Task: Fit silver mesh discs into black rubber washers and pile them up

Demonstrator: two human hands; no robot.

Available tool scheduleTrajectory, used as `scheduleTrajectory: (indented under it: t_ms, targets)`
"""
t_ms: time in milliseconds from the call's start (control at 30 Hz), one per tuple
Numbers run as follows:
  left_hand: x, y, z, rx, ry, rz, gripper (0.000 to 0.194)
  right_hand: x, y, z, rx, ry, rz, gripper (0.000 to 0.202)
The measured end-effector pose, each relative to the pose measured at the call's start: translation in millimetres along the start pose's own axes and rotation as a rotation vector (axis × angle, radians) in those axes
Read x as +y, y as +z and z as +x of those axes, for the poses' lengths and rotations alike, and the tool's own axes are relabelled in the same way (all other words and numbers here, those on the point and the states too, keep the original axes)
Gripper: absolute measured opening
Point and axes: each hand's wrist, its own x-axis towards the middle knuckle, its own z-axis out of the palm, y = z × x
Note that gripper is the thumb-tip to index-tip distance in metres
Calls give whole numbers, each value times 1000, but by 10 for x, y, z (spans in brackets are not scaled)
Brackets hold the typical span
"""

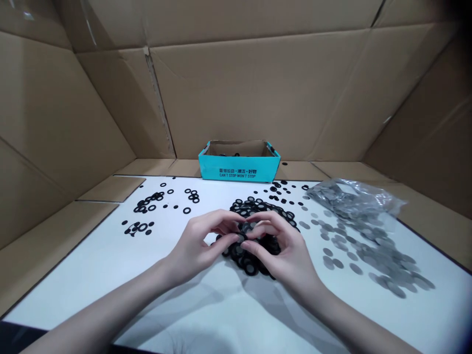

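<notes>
Above a dense pile of black rings (251, 268), many with grey centres, both my hands meet fingertip to fingertip. Between thumb and fingers, my left hand (201, 241) pinches a small black ring with a grey centre (241, 237). My right hand (287, 246) is closed on the same ring from the other side, its thumb tip at the ring's edge. Fingers partly cover the ring and the middle of the pile.
A turquoise box (239, 168) with black pieces inside stands at the back. Loose black rings (187, 210) and small black discs lie left. On the right are scattered grey discs (383, 260) and a clear plastic bag (354, 196) of them. Cardboard walls (258, 98) surround the white table (177, 314).
</notes>
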Motion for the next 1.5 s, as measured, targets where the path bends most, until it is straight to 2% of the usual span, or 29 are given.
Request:
scheduleTrajectory:
  t_ms: [267,433,667,867,1033,1233,1500]
  targets:
    - [13,21,4,-41,38,49,21,5,0,7,-35,82,77,27]
    - [36,-17,20,-129,-21,34,21,1,-28,24,-80,109,92,25]
    - [113,-86,53,-211,-67,34,17,-13,-49,34,-98,56,40,25]
    - [109,-90,49,-219,-109,-5,15,-6,-52,27,-114,36,12,25]
    - [129,-75,47,-217,-96,75,17,-2,-63,23,-112,-5,-14,23]
    - [187,-103,73,-296,-81,209,20,5,-66,10,-111,-16,-48,22]
    - [154,-105,71,-240,-49,155,24,-2,-97,33,-93,-88,-72,23]
